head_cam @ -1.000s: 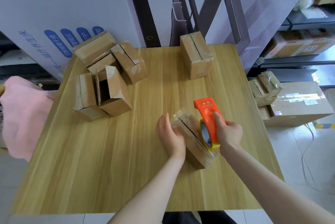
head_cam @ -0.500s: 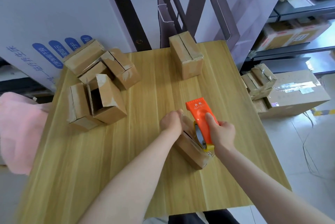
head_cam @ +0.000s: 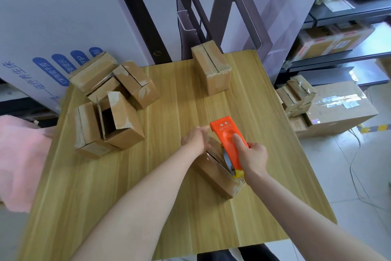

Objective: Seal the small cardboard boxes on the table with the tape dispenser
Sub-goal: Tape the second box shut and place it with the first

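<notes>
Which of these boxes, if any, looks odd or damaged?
The open box in the left group stands out: it lies tipped over with its mouth gaping, while its neighbours are closed. The pile behind it is heaped crookedly, and several boxes show torn patches of old tape.

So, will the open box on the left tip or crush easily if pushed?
The open box looks empty inside, so probably light and apt to slide on the smooth table. Unsealed, its walls likely flex when squeezed. The closed box beside it may block tipping leftward.
</notes>
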{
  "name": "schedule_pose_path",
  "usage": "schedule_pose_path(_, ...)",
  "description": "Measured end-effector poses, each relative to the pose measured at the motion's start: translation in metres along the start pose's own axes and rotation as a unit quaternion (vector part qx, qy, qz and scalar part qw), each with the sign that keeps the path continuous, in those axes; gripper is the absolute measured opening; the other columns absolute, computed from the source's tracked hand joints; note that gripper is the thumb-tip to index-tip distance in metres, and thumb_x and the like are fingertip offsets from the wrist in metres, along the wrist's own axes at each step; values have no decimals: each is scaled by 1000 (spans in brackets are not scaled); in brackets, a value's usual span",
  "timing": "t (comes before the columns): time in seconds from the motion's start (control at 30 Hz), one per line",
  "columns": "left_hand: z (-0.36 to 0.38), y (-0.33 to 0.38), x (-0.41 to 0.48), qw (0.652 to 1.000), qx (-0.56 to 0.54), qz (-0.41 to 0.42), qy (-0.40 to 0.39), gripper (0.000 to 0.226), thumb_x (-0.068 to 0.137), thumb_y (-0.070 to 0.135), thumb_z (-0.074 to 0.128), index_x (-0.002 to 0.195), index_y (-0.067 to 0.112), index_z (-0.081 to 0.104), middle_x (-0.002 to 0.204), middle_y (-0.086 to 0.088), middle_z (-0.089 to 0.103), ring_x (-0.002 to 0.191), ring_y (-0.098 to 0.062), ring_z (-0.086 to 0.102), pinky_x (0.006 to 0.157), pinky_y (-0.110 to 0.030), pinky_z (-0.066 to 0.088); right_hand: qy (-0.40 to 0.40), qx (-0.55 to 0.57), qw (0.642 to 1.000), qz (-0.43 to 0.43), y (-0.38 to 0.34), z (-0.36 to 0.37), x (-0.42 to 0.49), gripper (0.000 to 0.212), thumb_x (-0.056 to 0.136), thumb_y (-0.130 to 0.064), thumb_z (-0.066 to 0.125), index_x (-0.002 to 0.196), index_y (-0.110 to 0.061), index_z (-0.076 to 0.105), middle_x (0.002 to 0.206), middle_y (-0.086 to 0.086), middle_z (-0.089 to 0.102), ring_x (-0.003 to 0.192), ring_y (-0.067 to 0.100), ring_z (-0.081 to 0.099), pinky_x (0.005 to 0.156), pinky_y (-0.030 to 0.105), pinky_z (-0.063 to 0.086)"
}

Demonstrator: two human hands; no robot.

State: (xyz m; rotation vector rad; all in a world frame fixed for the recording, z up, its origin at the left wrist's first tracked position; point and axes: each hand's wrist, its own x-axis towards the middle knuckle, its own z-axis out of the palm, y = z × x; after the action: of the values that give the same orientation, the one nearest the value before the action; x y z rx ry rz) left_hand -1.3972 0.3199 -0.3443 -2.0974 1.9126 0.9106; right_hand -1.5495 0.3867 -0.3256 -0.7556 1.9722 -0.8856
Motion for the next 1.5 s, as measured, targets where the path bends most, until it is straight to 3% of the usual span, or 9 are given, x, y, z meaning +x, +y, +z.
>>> schedule_pose_path(0.07, 11, -15, -14, 990, -95, -11, 108, 75, 82, 31, 72, 146, 33, 33, 147, 4, 39, 130, -20, 44, 94, -35, 45, -4, 1, 1000, 1, 0, -2, 1, 50, 77, -56, 65, 53, -12, 57, 41, -4, 50, 40, 13, 48, 45, 26, 38)
schedule_pose_path(0.2, 44, -39, -42, 933, -189, -26, 304, 41, 88, 30, 66, 128, 29, 59, 127, 7, 60, 117, -15, 54, 82, -29, 45, -8, 14, 1000, 6, 1, -2, 4, 48, 76, -54, 68, 56, -11, 59, 46, -1, 52, 43, 16, 49, 45, 25, 37)
schedule_pose_path(0.53, 66, -45, -41, 935, -292, -141, 143, 53, 97, 45, 45, 144, 23, 40, 143, -1, 48, 129, -24, 47, 98, -34, 39, -15, 12, 1000, -3, 1, 4, -1, 50, 72, -55, 69, 54, -9, 58, 48, 0, 55, 44, 16, 52, 48, 27, 42)
schedule_pose_path(0.63, 85, -35, -61, 847, -402, -209, 277, 72, 84, 52, 63, 138, 10, 43, 137, -9, 50, 125, -26, 48, 97, -37, 41, -18, 19, 1000, -2, 2, 0, 1, 46, 72, -55, 70, 52, -15, 57, 45, -3, 54, 42, 14, 51, 46, 25, 41)
schedule_pose_path(0.77, 90, -26, -67, 748, -527, -246, 319, 34, 83, 38, 71, 104, 11, 67, 98, 2, 68, 96, -20, 65, 76, -23, 41, -20, -2, 1000, -21, 3, 2, 0, 49, 73, -56, 68, 53, -13, 56, 43, -3, 51, 41, 14, 47, 44, 26, 38)
schedule_pose_path(1.03, 90, -52, -53, 831, -487, -105, 247, 32, 94, 29, 59, 120, 12, 67, 117, 0, 68, 102, -5, 58, 87, -15, 39, -17, -8, 1000, -19, 4, 6, 0, 50, 73, -58, 67, 54, -12, 58, 45, 0, 53, 43, 17, 49, 47, 28, 39)
schedule_pose_path(1.27, 78, -73, -38, 839, -535, -56, 85, 53, 93, 23, 61, 143, 18, 43, 142, 0, 50, 130, -15, 47, 105, -27, 37, -21, 0, 1000, -14, 3, 5, -2, 50, 71, -58, 67, 57, -11, 62, 46, -1, 58, 43, 15, 55, 49, 29, 46)
schedule_pose_path(1.4, 87, -78, -44, 839, -473, -188, 195, 86, 71, 48, 79, 142, 20, 39, 144, -1, 41, 133, -23, 40, 107, -38, 37, -27, 9, 999, -14, 5, 2, 0, 51, 72, -56, 68, 62, -7, 63, 52, 3, 58, 48, 18, 55, 51, 30, 45)
schedule_pose_path(1.5, 95, -71, -48, 841, -456, -150, 250, 44, 76, 46, 76, 110, 20, 66, 116, 3, 65, 112, -18, 59, 91, -28, 45, -27, 8, 999, -17, 7, 2, -1, 51, 72, -57, 68, 62, -8, 63, 50, 1, 58, 46, 17, 55, 49, 29, 45)
